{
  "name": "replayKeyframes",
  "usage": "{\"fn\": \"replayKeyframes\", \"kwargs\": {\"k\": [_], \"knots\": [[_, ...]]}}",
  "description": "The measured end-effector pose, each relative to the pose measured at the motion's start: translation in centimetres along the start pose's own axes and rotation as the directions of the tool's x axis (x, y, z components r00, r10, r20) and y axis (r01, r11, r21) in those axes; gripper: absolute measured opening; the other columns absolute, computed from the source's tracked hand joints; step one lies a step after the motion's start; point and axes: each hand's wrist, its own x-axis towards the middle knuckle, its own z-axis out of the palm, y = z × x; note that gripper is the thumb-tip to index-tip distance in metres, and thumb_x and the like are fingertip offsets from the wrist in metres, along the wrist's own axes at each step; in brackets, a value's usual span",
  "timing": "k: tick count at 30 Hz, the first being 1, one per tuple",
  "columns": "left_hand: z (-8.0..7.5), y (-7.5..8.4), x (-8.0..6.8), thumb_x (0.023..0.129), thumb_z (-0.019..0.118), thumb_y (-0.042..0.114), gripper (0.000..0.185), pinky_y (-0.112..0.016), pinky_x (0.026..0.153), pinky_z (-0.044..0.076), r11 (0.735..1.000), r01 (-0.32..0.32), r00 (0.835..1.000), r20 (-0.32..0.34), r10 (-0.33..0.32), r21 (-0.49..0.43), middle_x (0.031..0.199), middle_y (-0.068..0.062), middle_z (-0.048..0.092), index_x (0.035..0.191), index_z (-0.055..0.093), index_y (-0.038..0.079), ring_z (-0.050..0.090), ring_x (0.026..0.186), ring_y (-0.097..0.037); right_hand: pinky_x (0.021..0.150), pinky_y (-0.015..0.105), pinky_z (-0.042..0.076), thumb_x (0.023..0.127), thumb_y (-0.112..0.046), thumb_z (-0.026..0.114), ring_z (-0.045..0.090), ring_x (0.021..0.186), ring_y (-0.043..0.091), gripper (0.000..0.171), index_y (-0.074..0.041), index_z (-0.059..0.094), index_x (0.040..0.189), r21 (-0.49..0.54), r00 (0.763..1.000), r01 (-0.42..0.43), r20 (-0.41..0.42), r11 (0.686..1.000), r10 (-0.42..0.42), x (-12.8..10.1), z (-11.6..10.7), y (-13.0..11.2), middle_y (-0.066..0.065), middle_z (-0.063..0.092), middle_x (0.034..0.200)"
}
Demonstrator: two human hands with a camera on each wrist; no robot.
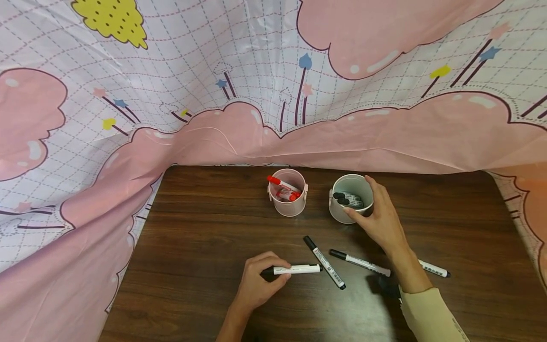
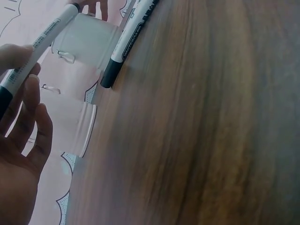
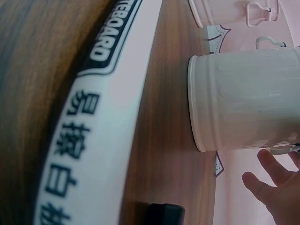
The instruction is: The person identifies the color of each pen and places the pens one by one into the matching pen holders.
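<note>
Left grip [image 1: 260,279] pinches marker [image 1: 301,269], right grip [image 1: 381,216] holds greyish bucket [image 1: 339,212].

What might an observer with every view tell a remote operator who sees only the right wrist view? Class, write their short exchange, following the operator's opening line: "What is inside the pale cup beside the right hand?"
Observer: From the head view, black-capped markers lie inside the pale cup.

Operator: I can see part of a pink cup too. What does that one hold?

Observer: Red-capped markers, one with its cap up at the rim.

Operator: The left hand is out of my picture. What is it doing?

Observer: It pinches a white marker between thumb and fingers.
</note>
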Motion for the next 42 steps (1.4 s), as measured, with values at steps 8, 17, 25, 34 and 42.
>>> {"fn": "replayKeyframes", "kwargs": {"k": [8,17,25,34,42], "knots": [[-0.7,-0.2,0.6,0.074,0.08,-0.011,0.023,-0.032,0.068,0.055,1.0,0.008,0.999,-0.031,-0.007,0.016,0.083,-0.008,0.069,0.091,0.075,0.003,0.066,0.073,-0.022,0.099,0.056,0.037,0.076,-0.03,0.087,0.048,0.123,0.037,0.098,-0.015,0.032,0.155,0.011,1.0,0.002,-0.002,1.0,-0.002,0.0,0.0,-0.1,0.02,0.045,0.141],[-1.2,-0.4,1.5,0.074,0.078,-0.012,0.023,-0.031,0.07,0.055,0.999,0.006,0.999,-0.041,-0.004,0.037,0.083,-0.008,0.068,0.092,0.074,0.002,0.065,0.074,-0.023,0.099,0.057,0.036,0.076,-0.029,0.087,0.047,0.123,0.038,0.096,-0.012,0.033,0.154,0.009,1.0,-0.006,0.002,1.0,0.006,0.0,0.0,-0.1,0.02,0.046,0.141],[-1.1,-0.2,1.5,0.075,0.078,-0.011,0.022,-0.033,0.071,0.055,0.999,0.005,0.999,-0.041,-0.004,0.034,0.085,-0.009,0.068,0.091,0.073,0.003,0.066,0.076,-0.024,0.099,0.057,0.036,0.076,-0.03,0.087,0.047,0.123,0.036,0.098,-0.014,0.032,0.155,0.004,1.0,-0.017,0.007,1.0,0.017,0.0,-0.1,-0.1,0.019,0.045,0.142],[-1.3,0.0,2.6,0.075,0.078,-0.012,0.02,-0.032,0.071,0.055,0.998,-0.022,0.998,-0.063,0.026,0.051,0.085,-0.008,0.068,0.087,0.075,0.003,0.067,0.079,-0.019,0.098,0.057,0.037,0.076,-0.03,0.087,0.047,0.122,0.037,0.096,-0.012,0.033,0.154,0.01,1.0,-0.012,0.0,1.0,0.012,0.0,-0.1,-0.1,0.02,0.046,0.141],[-1.5,0.1,3.4,0.076,0.077,-0.012,0.018,-0.032,0.074,0.055,0.999,-0.036,0.997,-0.074,0.039,0.04,0.087,-0.009,0.069,0.087,0.075,0.002,0.067,0.082,-0.019,0.099,0.056,0.037,0.076,-0.03,0.087,0.048,0.122,0.037,0.098,-0.013,0.032,0.155,0.016,1.0,-0.003,0.001,1.0,0.003,-0.1,-0.1,-0.1,0.019,0.045,0.142]]}}
